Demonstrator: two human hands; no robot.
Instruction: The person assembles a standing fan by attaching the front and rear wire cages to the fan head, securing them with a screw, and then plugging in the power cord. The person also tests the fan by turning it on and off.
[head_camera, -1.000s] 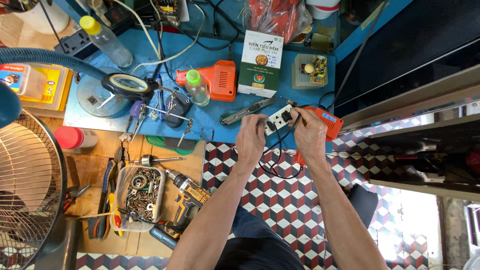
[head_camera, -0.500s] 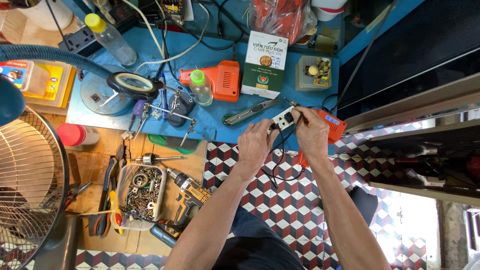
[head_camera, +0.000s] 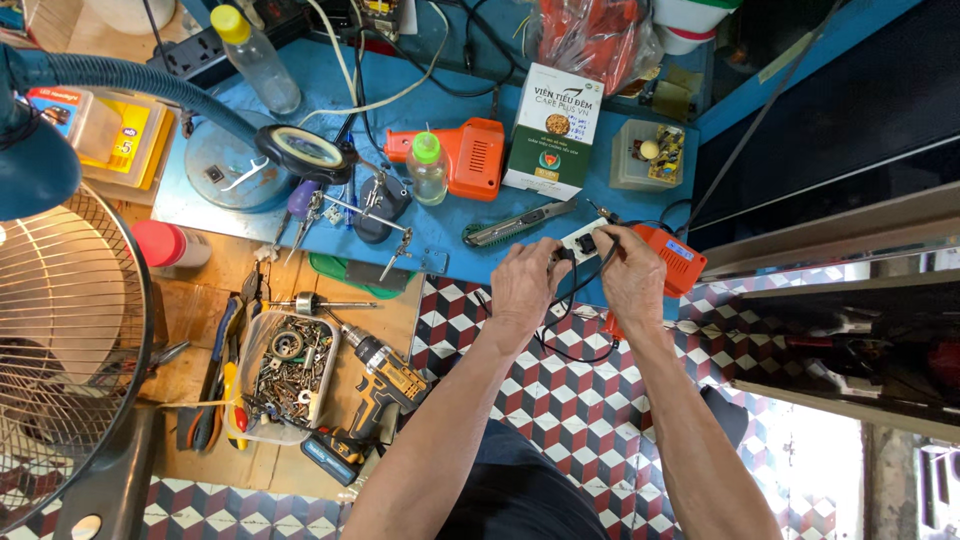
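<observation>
While both hands, left (head_camera: 522, 283) & right (head_camera: 632, 277), pinched the white socket (head_camera: 583, 241) at the surface (head_camera: 450, 215) edge w/ black wires (head_camera: 560, 320) dangling, a snag risked dropping it.

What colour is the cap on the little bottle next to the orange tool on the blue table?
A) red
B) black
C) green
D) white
C: the small clear bottle beside the orange tool on the blue table wears a bright green cap.
</observation>
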